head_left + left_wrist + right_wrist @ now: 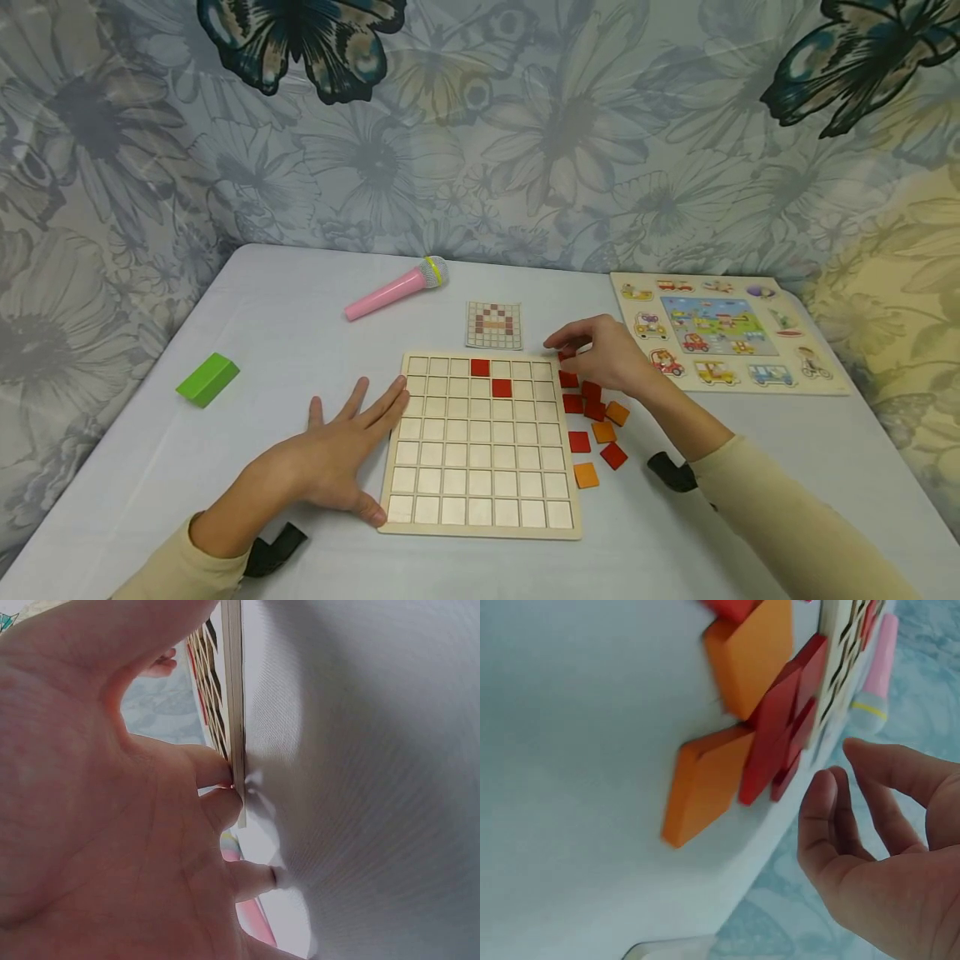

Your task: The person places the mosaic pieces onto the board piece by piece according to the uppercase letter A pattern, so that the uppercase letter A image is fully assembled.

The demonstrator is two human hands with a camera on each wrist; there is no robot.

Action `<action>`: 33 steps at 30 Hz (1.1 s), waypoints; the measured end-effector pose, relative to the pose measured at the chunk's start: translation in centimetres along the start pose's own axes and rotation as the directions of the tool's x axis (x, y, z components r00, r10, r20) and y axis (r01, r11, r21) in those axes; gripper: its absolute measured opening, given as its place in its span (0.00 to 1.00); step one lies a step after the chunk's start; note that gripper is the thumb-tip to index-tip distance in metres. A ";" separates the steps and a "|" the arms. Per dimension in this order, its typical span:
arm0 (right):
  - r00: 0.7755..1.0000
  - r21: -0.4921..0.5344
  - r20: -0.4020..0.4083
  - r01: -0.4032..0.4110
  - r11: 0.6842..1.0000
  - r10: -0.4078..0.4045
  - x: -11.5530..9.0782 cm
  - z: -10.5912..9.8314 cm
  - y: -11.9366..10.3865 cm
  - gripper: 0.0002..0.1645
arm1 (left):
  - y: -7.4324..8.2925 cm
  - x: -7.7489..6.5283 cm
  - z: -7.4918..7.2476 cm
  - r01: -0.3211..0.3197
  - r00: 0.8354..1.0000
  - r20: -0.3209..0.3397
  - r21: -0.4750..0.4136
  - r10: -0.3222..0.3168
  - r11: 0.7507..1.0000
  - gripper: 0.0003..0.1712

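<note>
Grid board [480, 458] lies flat mid-surface [480, 571]. We judge a shove from the left hand [333, 457] at 9 o'clock could skew it; the right sleeve [780, 508] dragging past 3 could scatter red tiles [579, 442]. Far edge faces roughly 12; squarish, no clear long axis. Left: fingers spread, touching the edge. Right hand [604, 354], 2 o'clock: fingers curved, thumb apart, nothing visibly held.

loose tiles [594, 411] lie right of the board [479, 457]
</note>
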State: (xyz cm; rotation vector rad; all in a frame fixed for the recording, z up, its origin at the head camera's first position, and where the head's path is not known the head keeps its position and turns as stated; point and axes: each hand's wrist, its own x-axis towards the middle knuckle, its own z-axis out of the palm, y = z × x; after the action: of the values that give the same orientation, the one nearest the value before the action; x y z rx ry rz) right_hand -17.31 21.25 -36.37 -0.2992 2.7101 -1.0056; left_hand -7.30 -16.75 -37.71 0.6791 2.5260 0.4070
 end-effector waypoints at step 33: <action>0.998 -0.088 0.011 -0.053 0.995 0.054 0.8 -0.3 2.4 0.18 | -0.3 0.1 0.1 -0.003 1.000 -0.004 -0.002 0.003 1.000 0.85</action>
State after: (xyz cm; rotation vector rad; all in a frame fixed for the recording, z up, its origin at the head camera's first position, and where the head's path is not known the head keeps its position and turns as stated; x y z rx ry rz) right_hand -18.44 23.04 -37.86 -0.2470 2.7393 -0.8689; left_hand -7.47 -16.94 -38.01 0.6821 2.5282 0.4127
